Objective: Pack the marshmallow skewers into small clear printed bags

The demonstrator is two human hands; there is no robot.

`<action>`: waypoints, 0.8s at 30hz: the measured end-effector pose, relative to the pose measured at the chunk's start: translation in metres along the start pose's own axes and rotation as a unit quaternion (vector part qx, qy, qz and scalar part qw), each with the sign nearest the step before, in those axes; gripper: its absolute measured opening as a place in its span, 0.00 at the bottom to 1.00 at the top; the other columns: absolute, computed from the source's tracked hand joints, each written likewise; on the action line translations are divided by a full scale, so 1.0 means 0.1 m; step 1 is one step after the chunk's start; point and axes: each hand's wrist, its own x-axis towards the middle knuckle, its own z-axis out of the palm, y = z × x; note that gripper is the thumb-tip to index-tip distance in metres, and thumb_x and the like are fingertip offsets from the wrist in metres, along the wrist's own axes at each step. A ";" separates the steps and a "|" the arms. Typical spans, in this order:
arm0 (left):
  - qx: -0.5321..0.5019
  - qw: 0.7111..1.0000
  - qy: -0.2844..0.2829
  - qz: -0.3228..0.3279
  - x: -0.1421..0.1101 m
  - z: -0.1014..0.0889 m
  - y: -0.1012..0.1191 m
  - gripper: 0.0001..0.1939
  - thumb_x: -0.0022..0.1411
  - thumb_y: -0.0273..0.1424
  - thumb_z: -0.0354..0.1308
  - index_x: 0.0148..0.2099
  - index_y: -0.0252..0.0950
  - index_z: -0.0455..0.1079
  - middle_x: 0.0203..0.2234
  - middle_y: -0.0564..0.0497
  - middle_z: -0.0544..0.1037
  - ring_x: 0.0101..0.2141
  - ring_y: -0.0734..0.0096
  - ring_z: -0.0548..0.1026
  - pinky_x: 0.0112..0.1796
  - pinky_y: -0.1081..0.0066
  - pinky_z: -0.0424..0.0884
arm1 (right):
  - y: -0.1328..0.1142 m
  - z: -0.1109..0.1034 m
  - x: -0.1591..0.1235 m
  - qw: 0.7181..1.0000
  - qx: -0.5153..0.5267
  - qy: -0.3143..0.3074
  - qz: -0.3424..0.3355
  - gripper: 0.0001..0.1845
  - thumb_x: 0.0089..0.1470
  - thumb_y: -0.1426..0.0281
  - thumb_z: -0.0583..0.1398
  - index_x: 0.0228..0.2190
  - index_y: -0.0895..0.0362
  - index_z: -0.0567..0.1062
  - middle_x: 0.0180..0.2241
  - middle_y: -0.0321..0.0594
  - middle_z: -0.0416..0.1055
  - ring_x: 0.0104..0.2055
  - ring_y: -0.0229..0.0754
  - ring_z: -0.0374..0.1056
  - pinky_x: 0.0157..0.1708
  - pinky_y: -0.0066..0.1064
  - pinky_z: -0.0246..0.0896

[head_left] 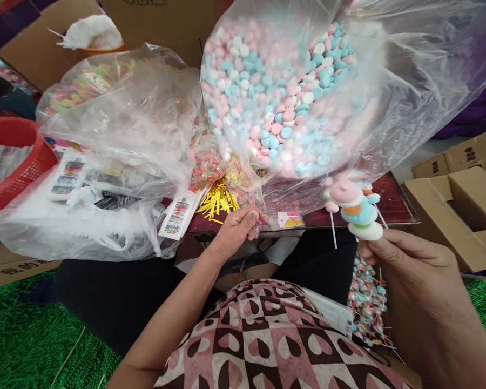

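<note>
My right hand (413,270) is raised at the right, its thumb and fingers closed on a marshmallow lollipop (354,208) with stacked pink, orange, blue, green and white layers. White sticks (334,232) with small pink and blue pieces show beside the stack. At the table's front edge my left hand (241,227) has its fingers closed in a pinch. Something small and pinkish shows at those fingertips, too little to name. Just behind them lies a clear bag of colourful ring-shaped gummies (238,175). Gold twist ties (218,201) lie to the left of it.
A large clear bag of pink, blue and white candies (275,135) fills the table's back. Leftward are printed cards (180,213), plastic bags (125,146) and a red basket (12,194). Cardboard boxes (465,210) stand at right. Wrapped sweets (366,302) sit below the table.
</note>
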 end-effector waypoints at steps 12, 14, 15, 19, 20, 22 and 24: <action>0.142 0.990 -0.019 -0.009 -0.04 0.01 0.09 0.26 0.65 0.53 0.52 0.35 0.35 0.74 0.16 0.58 0.61 0.19 0.78 0.59 0.24 0.74 0.57 | -0.08 0.64 0.06 0.985 0.066 -0.155 -0.026 0.12 0.56 0.57 0.65 0.33 0.53 0.80 0.24 0.38 0.76 0.25 0.40 0.69 0.25 0.32 0.62; 0.153 0.988 -0.013 -0.002 -0.03 0.01 0.11 0.25 0.65 0.53 0.51 0.36 0.35 0.74 0.16 0.58 0.60 0.19 0.77 0.58 0.23 0.74 0.56 | -0.04 0.62 0.05 0.984 0.044 -0.172 -0.024 0.13 0.56 0.57 0.64 0.34 0.53 0.80 0.27 0.39 0.78 0.27 0.42 0.70 0.26 0.33 0.63; 0.163 0.987 -0.009 0.001 -0.03 0.02 0.13 0.25 0.64 0.53 0.51 0.35 0.35 0.73 0.17 0.58 0.60 0.19 0.77 0.58 0.23 0.73 0.56 | -0.03 0.60 0.05 0.984 0.033 -0.173 -0.029 0.12 0.57 0.58 0.64 0.35 0.53 0.80 0.28 0.40 0.79 0.28 0.42 0.71 0.27 0.33 0.64; 0.215 0.976 0.025 0.023 -0.02 0.05 0.21 0.25 0.64 0.53 0.52 0.30 0.36 0.71 0.17 0.57 0.60 0.22 0.76 0.58 0.26 0.73 0.57 | -0.01 0.60 0.03 0.984 -0.003 -0.159 -0.075 0.07 0.57 0.62 0.65 0.34 0.52 0.81 0.28 0.37 0.78 0.29 0.39 0.69 0.31 0.33 0.64; 0.224 0.973 0.037 0.031 -0.02 0.05 0.22 0.25 0.64 0.52 0.52 0.29 0.36 0.70 0.18 0.57 0.60 0.22 0.76 0.58 0.27 0.73 0.57 | -0.02 0.62 0.03 0.984 -0.010 -0.152 -0.088 0.06 0.57 0.63 0.65 0.34 0.52 0.81 0.27 0.36 0.77 0.29 0.39 0.69 0.30 0.32 0.64; 0.226 0.972 0.058 0.040 -0.02 0.06 0.23 0.24 0.64 0.51 0.52 0.29 0.36 0.69 0.18 0.57 0.60 0.23 0.76 0.58 0.27 0.73 0.57 | -0.03 0.66 0.06 0.988 0.003 -0.124 -0.091 0.06 0.57 0.64 0.65 0.34 0.52 0.81 0.28 0.36 0.76 0.28 0.37 0.68 0.28 0.30 0.61; 0.208 0.975 0.062 0.038 -0.03 0.05 0.21 0.22 0.64 0.50 0.53 0.31 0.36 0.71 0.19 0.57 0.61 0.23 0.76 0.58 0.27 0.73 0.58 | -0.03 0.72 0.10 0.993 0.055 -0.089 -0.057 0.07 0.56 0.62 0.65 0.33 0.52 0.79 0.30 0.36 0.76 0.25 0.35 0.66 0.23 0.29 0.58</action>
